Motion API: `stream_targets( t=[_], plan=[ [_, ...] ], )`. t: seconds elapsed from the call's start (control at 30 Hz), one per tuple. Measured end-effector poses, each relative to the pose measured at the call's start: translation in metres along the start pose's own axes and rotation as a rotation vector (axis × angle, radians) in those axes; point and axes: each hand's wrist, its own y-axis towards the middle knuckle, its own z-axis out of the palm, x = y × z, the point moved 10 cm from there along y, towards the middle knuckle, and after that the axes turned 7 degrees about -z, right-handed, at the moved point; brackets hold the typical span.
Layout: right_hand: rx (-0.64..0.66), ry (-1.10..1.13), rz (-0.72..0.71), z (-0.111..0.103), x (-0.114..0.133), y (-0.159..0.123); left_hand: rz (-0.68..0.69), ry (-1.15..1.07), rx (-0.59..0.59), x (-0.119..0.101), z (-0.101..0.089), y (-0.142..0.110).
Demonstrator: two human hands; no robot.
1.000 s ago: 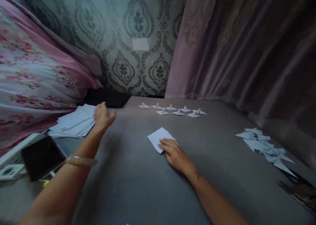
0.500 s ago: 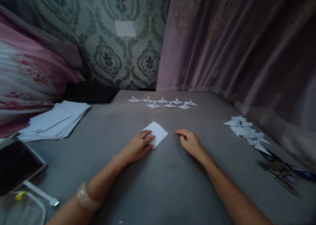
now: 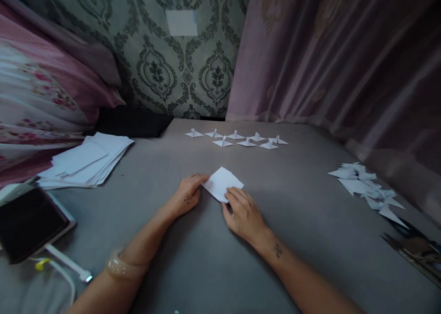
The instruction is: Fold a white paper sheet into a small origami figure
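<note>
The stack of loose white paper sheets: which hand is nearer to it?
Left. The left hand is right of the stack; the right hand is farther right, touching the folded paper.

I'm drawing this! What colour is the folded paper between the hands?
Plain white. The folded paper shows best in the head view.

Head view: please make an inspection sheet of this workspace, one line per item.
Surface: grey tabletop.
Job's things: white paper at centre; eight small folded shapes beyond; folded heap at right; paper stack at left.
Clutter: dark-screened device at left; tools at right, unclear.
Grip: left hand at the white paper's left corner, right hand at its near-right edge; pinching unclear.
Cables: white cable by the device, plug unconnected.
Surroundings: patterned wall, pink curtain, floral cloth.
</note>
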Motion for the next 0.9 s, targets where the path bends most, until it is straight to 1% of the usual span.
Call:
stream_targets(
  t=[0.07,0.13,0.27,0.33,0.43,0.57,0.63,0.73,0.8,0.9],
  plan=[
    [-0.023,-0.023,-0.031,-0.002,0.001,0.0,0.016,0.049,-0.004,-0.009,-0.001,-0.002],
    [-0.027,-0.036,-0.041,-0.004,0.003,0.001,0.05,0.129,-0.027,-0.025,-0.002,-0.006],
    [-0.013,-0.038,-0.048,-0.005,0.011,0.003,0.139,0.27,0.008,-0.056,0.009,-0.014],
    [-0.004,0.003,-0.039,-0.007,0.013,0.002,0.165,0.267,0.049,-0.064,0.016,-0.016],
    [0.019,0.091,0.007,-0.012,0.003,-0.001,0.149,0.166,0.08,-0.062,0.016,-0.017],
    [0.051,0.093,0.045,-0.017,-0.025,-0.004,0.086,-0.03,0.029,-0.051,0.003,-0.016],
    [0.06,0.097,0.017,-0.016,-0.034,-0.003,0.075,-0.101,0.015,-0.049,0.002,-0.015],
    [0.058,0.104,-0.074,-0.016,-0.033,-0.003,0.074,-0.138,0.034,-0.051,0.007,-0.015],
    [0.082,0.114,-0.116,-0.019,-0.028,-0.004,0.08,-0.106,0.074,-0.053,0.014,-0.016],
    [0.196,0.154,-0.091,-0.02,-0.023,-0.008,0.088,-0.016,0.126,-0.057,0.021,-0.021]
  ],
)
